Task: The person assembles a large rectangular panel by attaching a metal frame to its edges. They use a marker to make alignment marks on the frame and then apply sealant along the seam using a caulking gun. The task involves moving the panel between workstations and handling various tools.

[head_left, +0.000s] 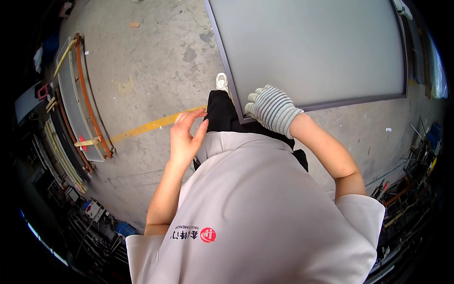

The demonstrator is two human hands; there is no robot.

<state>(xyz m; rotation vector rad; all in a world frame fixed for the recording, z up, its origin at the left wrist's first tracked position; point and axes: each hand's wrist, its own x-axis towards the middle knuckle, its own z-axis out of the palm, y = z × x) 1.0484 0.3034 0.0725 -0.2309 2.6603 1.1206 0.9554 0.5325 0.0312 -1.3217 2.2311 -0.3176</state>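
A large grey panel point(312, 47) in a dark frame point(350, 102) fills the upper right, its nearest corner close to my waist. My right hand point(273, 108) wears a pale glove with dark stripes. Its fingers curl over the frame near that corner; what the fingertips press on underneath is hidden. My left hand point(187, 135) is bare and hangs beside my black trousers point(221, 111). Its thumb and fingers are apart and nothing is between them.
On the left, framed panels with orange-brown edges point(87, 94) lie near wooden strips point(60, 149). A yellow line point(151, 124) crosses the concrete floor point(156, 61). Dark metal profiles point(402, 194) crowd the lower right. A white shoe point(222, 81) shows beside the frame.
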